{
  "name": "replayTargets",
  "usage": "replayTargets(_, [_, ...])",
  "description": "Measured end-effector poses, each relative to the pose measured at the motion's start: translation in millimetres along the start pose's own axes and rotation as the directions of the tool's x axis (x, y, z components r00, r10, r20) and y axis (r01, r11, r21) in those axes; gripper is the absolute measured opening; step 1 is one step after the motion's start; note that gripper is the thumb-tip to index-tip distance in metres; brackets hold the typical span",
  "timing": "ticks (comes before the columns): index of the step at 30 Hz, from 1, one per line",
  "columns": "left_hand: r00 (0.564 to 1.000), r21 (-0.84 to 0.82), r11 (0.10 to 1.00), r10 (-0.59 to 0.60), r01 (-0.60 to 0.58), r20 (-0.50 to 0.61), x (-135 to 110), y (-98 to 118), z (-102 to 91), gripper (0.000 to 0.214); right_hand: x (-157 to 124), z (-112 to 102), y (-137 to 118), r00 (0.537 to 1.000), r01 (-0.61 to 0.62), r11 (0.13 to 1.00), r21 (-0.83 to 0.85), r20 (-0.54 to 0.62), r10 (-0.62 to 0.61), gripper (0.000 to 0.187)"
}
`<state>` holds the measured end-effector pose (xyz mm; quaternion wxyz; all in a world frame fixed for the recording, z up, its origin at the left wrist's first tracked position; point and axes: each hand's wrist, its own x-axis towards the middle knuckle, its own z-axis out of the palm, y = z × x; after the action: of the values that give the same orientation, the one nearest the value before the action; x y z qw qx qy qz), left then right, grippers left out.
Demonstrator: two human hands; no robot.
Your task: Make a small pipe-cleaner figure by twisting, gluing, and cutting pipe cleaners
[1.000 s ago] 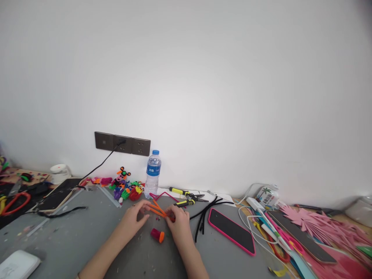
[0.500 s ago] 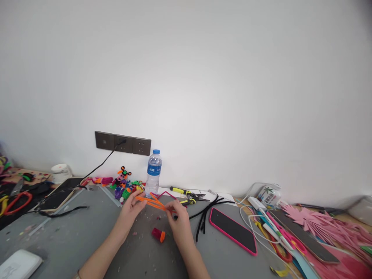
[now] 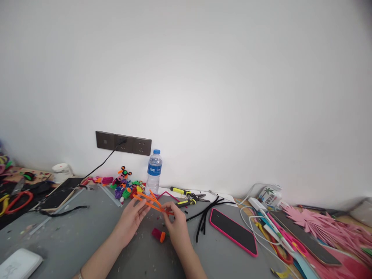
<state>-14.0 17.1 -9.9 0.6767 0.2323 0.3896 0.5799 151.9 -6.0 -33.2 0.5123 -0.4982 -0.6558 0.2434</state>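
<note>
Several orange pipe cleaners (image 3: 154,206), bunched together, are raised over the grey table mat. My right hand (image 3: 176,225) pinches them near their right end between thumb and fingers. Beneath their left ends is my left hand (image 3: 131,220), fingers stretched out and touching or nearly touching the strands; exact contact is unclear. Between my wrists, a small dark-pink and orange pipe-cleaner piece (image 3: 158,235) lies on the mat. Behind the hands is a bent magenta pipe cleaner (image 3: 170,194), with yellow-and-black handled pliers (image 3: 187,202) to its right.
A water bottle (image 3: 154,170) stands by the wall, beside colourful pipe-cleaner figures (image 3: 123,186). Black pipe cleaners (image 3: 205,215) and a pink-cased phone (image 3: 233,231) lie to the right. Cables, scissors and pink paper crowd the right edge. A white box (image 3: 20,264) sits front left.
My left hand has opened from its pinch, its fingers now stretched beneath the orange strands. The strands' left ends have spread apart. My right hand has shifted slightly and still holds them.
</note>
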Motion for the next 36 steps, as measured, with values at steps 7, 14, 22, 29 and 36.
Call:
replayTargets(7, [0.98,0.083,0.993,-0.093,0.08,0.174,-7,-8,-0.6,0.016,0,3,2,0.993,0.11,0.988,-0.104,0.065,-0.103,0.024])
replayTargets(14, [0.983,0.109,0.99,-0.108,0.093,0.148,-10,-9,0.8,0.015,-3,1,-10,0.991,0.097,0.991,-0.097,0.103,-0.087,0.021])
replayTargets(22, [0.991,0.028,0.997,-0.08,0.077,0.109,-8,-7,0.0,0.023,-3,-1,-6,1.0,0.008,0.999,0.053,0.028,-0.01,0.013])
replayTargets(29, [0.994,-0.012,0.998,-0.065,0.066,0.09,-7,-3,0.4,0.021,0,-6,-1,0.999,-0.022,0.998,0.055,-0.03,0.023,0.018])
replayTargets(36, [0.997,-0.008,0.999,-0.047,0.048,0.065,-10,-1,2.2,0.018,0,-6,-3,0.998,-0.052,0.997,0.052,-0.03,0.054,0.015])
